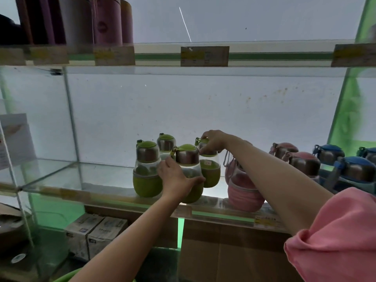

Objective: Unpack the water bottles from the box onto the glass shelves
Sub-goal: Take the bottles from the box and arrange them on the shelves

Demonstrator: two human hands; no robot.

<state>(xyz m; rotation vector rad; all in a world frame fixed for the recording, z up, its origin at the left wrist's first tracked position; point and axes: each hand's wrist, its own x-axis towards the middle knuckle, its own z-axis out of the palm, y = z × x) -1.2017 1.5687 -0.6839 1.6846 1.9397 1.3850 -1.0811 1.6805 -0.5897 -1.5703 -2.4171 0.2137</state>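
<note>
Green-sleeved water bottles, four in count, stand upright in a tight cluster on the glass shelf (114, 192), centre of view. Left hand (176, 179) wraps the belly of the front bottle (188, 157), fingers curled around its clear midsection and green sleeve; grip closed on it. This bottle sits at the shelf's front edge. Right hand (214, 140) reaches in from 3 o'clock and pinches the lid of the rear-right bottle (209, 171), fingertips closed on the cap; base of that bottle rests on the shelf. Front-left bottle (147, 169) stands just beside the left hand, at its 9 o'clock, untouched. Rear-left bottle (165, 142) is partly hidden behind the front pair.

At 3 o'clock of the cluster: pink bottles (244, 192), partly hidden behind the right forearm, then blue bottles (354, 171) near the frame edge. Upper shelf at 12 o'clock carries price labels (204, 55) on its front rail and dark cylindrical flasks (77, 19) at 11 o'clock. Small cartons (95, 233) sit below the shelf at 7 o'clock. Pink sleeve (335, 237) covers the right upper arm.
</note>
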